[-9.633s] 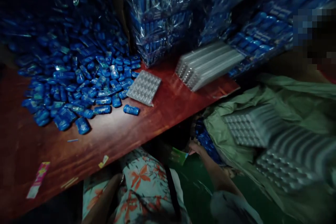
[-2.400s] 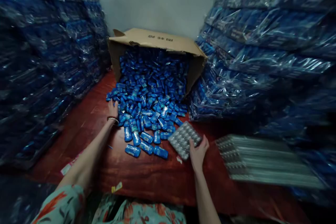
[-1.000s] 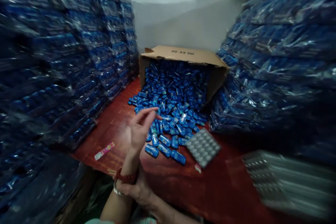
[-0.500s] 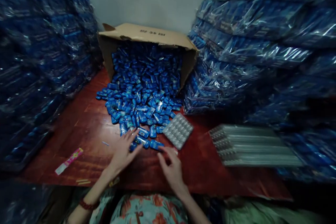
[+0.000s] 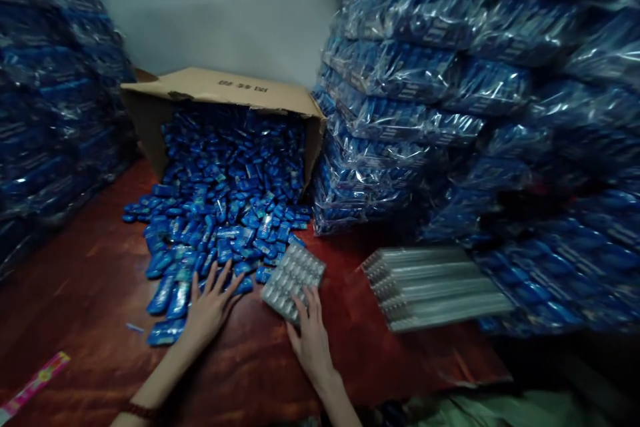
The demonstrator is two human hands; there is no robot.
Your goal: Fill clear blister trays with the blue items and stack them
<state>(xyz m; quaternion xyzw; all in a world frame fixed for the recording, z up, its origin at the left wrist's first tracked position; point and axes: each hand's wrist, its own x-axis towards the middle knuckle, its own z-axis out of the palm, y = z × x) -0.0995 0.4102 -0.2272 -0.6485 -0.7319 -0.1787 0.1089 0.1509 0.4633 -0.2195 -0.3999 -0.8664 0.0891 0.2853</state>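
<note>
My left hand point(image 5: 213, 307) is open, its fingers spread over the near edge of a heap of small shiny blue packets point(image 5: 230, 233). Several packets lie beside its thumb and wrist, and others are partly covered by the fingertips. On the right, my right hand point(image 5: 313, 340) rests its outstretched fingers on the near corner of a silver-grey tray with rows of small cups point(image 5: 294, 280). Its thumb is apart from the fingers, by the tray's lower edge. The tray lies flat at the heap's right edge, its cups showing no packets.
A cardboard box point(image 5: 240, 87) lies on its side, packets spilling from it onto the red-brown table point(image 5: 240, 367). Wrapped blue packs point(image 5: 390, 120) are stacked at right and left. Stacked grey trays point(image 5: 435, 287) lie to the right. A pink strip point(image 5: 37, 383) is at lower left.
My right hand has moved from the near packets onto the tray. Near packets have been shifted left, several now lying left of my left hand. The view has turned right.
</note>
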